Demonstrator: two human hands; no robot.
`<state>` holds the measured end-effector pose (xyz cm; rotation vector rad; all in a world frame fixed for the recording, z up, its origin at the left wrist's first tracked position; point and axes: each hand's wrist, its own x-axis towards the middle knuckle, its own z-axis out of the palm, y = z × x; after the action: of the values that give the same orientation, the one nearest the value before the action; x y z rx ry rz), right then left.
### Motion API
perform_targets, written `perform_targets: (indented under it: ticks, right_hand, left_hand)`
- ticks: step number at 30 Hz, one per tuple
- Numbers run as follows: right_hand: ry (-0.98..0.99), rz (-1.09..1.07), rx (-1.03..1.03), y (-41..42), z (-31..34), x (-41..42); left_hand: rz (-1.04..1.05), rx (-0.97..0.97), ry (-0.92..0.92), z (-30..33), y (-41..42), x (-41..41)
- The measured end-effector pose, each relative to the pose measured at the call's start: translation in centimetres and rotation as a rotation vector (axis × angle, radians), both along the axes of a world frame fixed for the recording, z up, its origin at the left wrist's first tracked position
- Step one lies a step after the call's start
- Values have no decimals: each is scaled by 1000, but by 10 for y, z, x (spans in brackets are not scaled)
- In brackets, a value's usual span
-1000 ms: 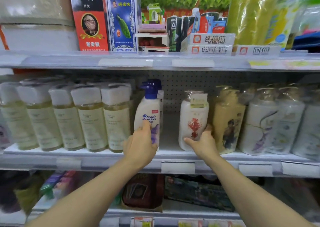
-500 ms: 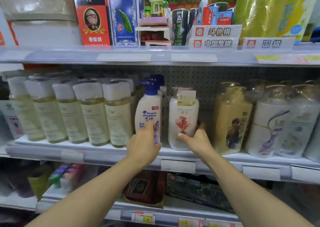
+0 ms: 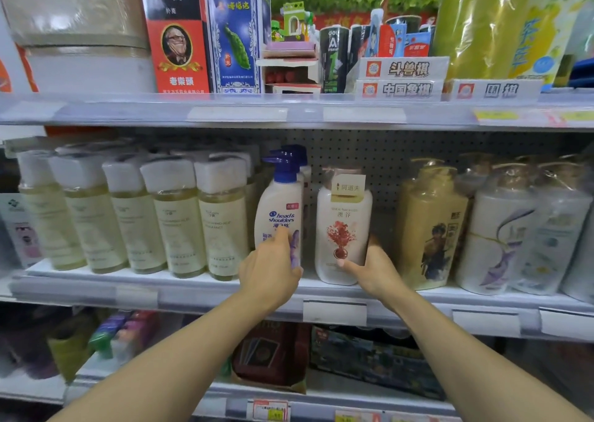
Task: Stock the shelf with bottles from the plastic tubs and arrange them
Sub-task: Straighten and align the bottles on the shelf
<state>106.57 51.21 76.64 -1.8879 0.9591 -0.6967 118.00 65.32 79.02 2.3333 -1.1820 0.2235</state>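
On the middle shelf [image 3: 193, 288] a white Head & Shoulders pump bottle [image 3: 279, 209] with a blue pump stands upright; my left hand [image 3: 270, 270] grips its lower part. Right of it stands a white bottle with a red flower print [image 3: 343, 228], and my right hand [image 3: 369, 269] holds its base, thumb on the front and fingers behind. A gap separates this bottle from a gold pump bottle [image 3: 429, 225] further right.
A row of pale yellow bottles with white caps [image 3: 173, 219] fills the shelf's left side. Wrapped white pump bottles [image 3: 501, 231] stand at the right. Boxes and games sit on the upper shelf [image 3: 289, 112]; more goods lie on the shelf below.
My right hand has slid the red-flower bottle leftward, toward the Head & Shoulders bottle, widening the gap to the gold bottle. My left hand stays on its bottle.
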Motion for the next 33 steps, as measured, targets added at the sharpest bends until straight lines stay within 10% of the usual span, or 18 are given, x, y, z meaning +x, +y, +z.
perform_targets:
  ticks: [16, 33]
  right_hand:
    - [35, -361, -355, -4, 21, -124]
    - [171, 65, -68, -73, -2, -119]
  left_hand:
    - [-235, -27, 24, 10, -49, -75]
    - [-252, -93, 383, 21, -142, -122]
